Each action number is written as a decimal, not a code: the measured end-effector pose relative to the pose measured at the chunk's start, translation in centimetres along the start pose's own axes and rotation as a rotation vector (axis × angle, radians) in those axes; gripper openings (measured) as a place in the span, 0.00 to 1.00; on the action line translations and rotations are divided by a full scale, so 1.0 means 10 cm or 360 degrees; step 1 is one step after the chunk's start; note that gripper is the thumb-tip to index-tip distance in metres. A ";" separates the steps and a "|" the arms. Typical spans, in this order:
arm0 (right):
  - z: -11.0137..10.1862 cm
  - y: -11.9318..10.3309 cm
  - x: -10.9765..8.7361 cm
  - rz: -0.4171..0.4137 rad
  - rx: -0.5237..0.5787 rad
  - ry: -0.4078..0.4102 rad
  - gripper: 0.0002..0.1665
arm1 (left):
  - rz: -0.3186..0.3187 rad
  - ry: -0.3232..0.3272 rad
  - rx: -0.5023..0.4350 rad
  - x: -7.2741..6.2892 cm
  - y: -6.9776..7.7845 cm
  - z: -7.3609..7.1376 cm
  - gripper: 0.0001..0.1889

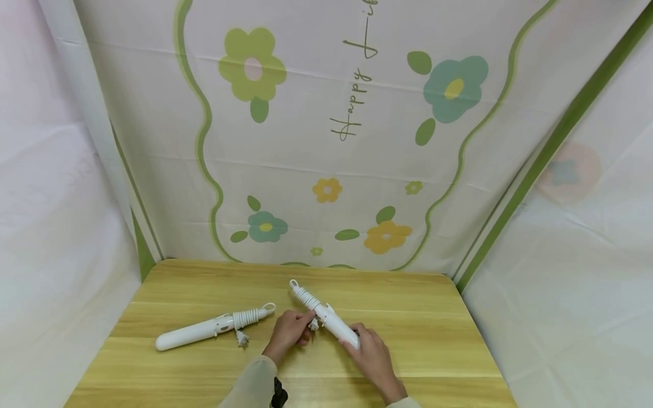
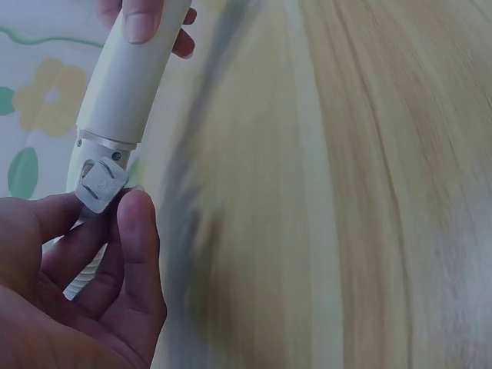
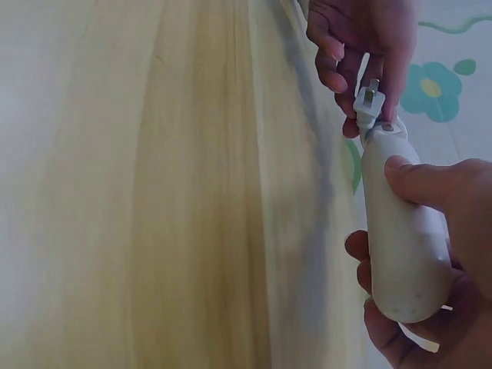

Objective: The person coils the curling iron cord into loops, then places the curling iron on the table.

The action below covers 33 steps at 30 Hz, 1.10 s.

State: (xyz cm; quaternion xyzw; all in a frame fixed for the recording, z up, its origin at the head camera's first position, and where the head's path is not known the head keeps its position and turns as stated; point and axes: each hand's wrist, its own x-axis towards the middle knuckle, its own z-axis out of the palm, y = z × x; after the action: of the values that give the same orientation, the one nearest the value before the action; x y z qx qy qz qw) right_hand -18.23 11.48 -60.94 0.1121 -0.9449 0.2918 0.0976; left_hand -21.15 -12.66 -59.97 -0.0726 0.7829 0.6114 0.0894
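Observation:
Across the right palm lies the smooth, thick barrel of a white corded wand (image 1: 339, 327); my right hand (image 1: 371, 352) grips it near the rounded end. White cord is coiled round the wand's thinner far part, which ends in a loop. At the wand's middle, my left hand (image 1: 292, 331) pinches its small two-pin plug (image 2: 101, 184) with the fingertips. In the right wrist view the plug (image 3: 369, 104) sits beside the barrel's end, pins toward the left hand (image 3: 369, 34). The left fingers partly hide the coil in the left wrist view.
A second white wand (image 1: 191, 333), its cord coiled and plug (image 1: 242, 338) hanging beside it, lies on the wooden table (image 1: 433, 328) to the left. Flower-printed cloth (image 1: 316, 153) rises behind the table's far edge, with pale cloth walls on both sides.

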 end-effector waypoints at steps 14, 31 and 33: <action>0.22 -0.02 -0.13 0.0013 0.0110 -0.0026 0.21 | 0.0123 0.0172 0.0347 0.00 -0.16 0.01 0.28; 0.28 0.01 -0.13 0.0202 0.0061 0.0078 0.27 | 0.0197 0.0213 0.0633 -0.01 -0.11 -0.01 0.20; 0.27 0.02 -0.13 0.0210 0.0046 0.0076 0.28 | 0.0191 0.0214 0.0656 -0.01 -0.12 -0.03 0.18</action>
State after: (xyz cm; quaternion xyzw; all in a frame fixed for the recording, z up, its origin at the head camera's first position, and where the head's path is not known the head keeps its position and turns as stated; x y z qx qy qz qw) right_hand -17.34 10.30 -63.57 0.0442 -0.9433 0.3138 0.0989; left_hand -20.85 -13.22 -61.00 -0.0467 0.8983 0.4366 0.0136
